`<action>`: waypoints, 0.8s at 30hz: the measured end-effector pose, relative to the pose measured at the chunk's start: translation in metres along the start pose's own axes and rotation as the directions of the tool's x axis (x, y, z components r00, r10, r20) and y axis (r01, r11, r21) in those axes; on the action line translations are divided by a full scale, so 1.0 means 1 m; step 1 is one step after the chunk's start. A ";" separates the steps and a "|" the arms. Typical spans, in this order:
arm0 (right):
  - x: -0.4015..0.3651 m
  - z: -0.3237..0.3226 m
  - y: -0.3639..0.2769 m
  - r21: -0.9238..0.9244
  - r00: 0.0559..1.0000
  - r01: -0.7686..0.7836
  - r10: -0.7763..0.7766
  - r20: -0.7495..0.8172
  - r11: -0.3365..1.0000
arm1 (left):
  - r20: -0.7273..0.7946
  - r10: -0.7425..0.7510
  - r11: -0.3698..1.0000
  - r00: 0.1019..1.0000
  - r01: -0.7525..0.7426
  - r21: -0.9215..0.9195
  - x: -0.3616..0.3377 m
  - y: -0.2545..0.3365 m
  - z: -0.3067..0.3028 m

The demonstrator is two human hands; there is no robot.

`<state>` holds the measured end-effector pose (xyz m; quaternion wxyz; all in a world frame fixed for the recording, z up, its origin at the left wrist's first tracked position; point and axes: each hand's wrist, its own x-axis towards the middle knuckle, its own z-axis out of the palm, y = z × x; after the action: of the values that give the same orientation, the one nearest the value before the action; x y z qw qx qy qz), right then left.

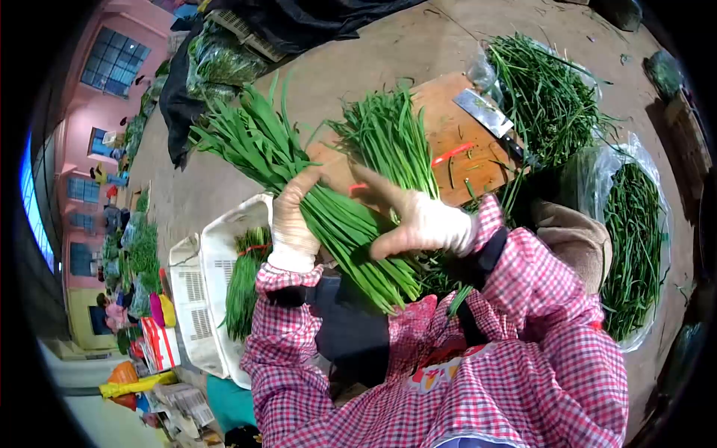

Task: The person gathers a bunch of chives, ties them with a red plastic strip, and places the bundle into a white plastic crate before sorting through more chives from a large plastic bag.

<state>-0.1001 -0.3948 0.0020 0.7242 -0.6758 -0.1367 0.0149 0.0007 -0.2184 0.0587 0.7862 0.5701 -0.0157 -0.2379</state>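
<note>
A thick bunch of green garlic chives (328, 205) slants across my lap. My left hand (293, 213), with a pale wrap around it, is closed round the bunch's middle. Just right of the stalks is my right hand (422, 220), thumb and fingers spread apart and gripping nothing. A second bunch of chives (396, 138) lies beyond my hands on a wooden cutting board (441, 97). A cleaver (484, 112) with a dark handle rests on the board, near a red strip (452, 153).
A white plastic crate (216, 246) at my left holds a tied chive bunch (246, 287). To the right are loose chives (541, 101) on plastic and a clear bag (650, 246) full of greens. Dark sheeting (321, 19) lies at the back.
</note>
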 end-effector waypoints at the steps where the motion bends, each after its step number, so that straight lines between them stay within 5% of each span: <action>1: 0.005 0.010 0.001 -0.037 0.999 0.034 -0.033 0.021 0.999 | -0.046 -0.061 0.997 0.997 0.063 0.046 0.000 -0.002 0.006; 2: 0.007 0.024 0.008 -0.164 0.989 0.122 -0.133 -0.060 0.979 | -0.065 -0.051 0.998 0.997 0.053 0.025 -0.005 -0.003 0.017; 4: 0.004 0.035 0.010 0.097 0.998 0.008 -0.001 -0.067 0.995 | -0.128 -0.143 0.989 0.981 0.137 -0.048 -0.004 -0.007 0.024; 10: 0.002 0.047 0.037 0.065 0.953 -0.059 0.075 -0.292 0.996 | -0.280 -0.165 0.986 0.946 0.149 -0.076 0.013 -0.042 0.031; 16: -0.004 0.013 0.037 0.508 0.910 -0.163 0.328 -0.253 0.846 | 0.223 -0.129 0.990 0.966 0.140 -0.032 0.029 -0.032 0.034; 18: -0.002 -0.005 0.042 0.471 0.906 -0.163 0.320 -0.276 0.867 | 0.358 -0.061 0.988 0.932 0.108 -0.113 0.030 -0.026 0.027; 20: 0.002 -0.020 0.009 0.481 0.905 -0.162 0.324 -0.276 0.862 | 0.348 0.067 0.984 0.935 -0.004 -0.178 0.036 -0.028 0.005; 22: 0.016 -0.041 0.017 0.440 0.894 -0.164 0.322 -0.313 0.883 | 0.171 -0.028 0.977 0.985 0.063 -0.205 0.043 -0.046 -0.036; 24: 0.032 -0.055 0.016 0.467 0.869 -0.183 0.364 -0.334 0.865 | 0.083 -0.073 0.997 0.994 0.076 -0.029 0.044 -0.059 -0.054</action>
<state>-0.0552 -0.4409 -0.0105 0.8548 -0.5037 0.1248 0.0064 0.0341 -0.2020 -0.0244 0.7845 0.5473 -0.0228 -0.2906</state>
